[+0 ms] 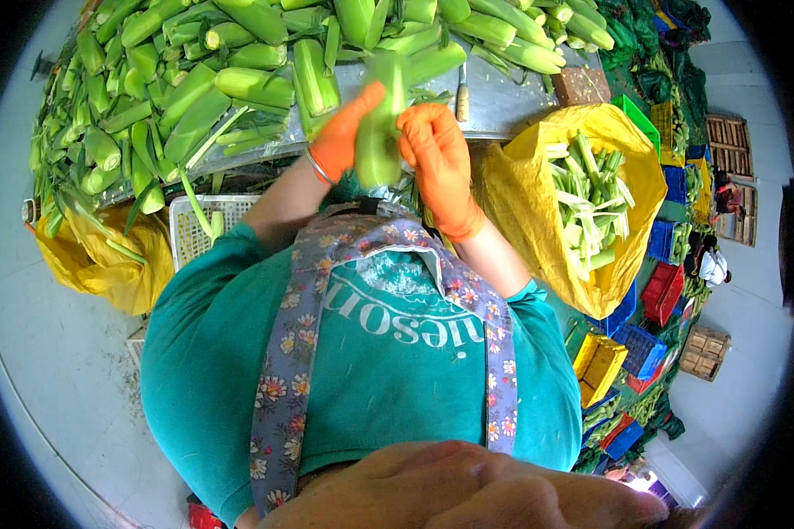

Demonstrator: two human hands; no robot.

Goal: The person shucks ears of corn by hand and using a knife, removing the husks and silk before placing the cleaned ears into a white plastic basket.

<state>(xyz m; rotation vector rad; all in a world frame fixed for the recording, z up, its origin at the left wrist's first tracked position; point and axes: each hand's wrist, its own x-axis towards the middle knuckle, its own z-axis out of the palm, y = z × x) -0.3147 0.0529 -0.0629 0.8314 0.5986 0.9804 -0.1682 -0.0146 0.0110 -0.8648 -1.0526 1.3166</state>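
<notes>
An ear of corn (381, 123) in its green husk stands nearly upright in front of my chest, its upper end blurred. My left hand (342, 134), in an orange glove, is closed around the ear's left side, thumb pointing up along it. My gloved right hand (441, 167) is at the right side, fingers curled into a pinch against the husk; what lies between the fingertips is hidden. Just beyond the hands is a metal table (496, 116) heaped with husked corn ears (256, 86). A wooden-handled tool (462, 102) lies near the table's front edge.
To my right, an open yellow sack (512, 181) holds cut stalk ends (591, 198). Another yellow sack (119, 278) and a white crate (205, 220) stand at the left under the table. A brown block (582, 86) sits at the table's right end, with coloured crates (600, 363) beyond.
</notes>
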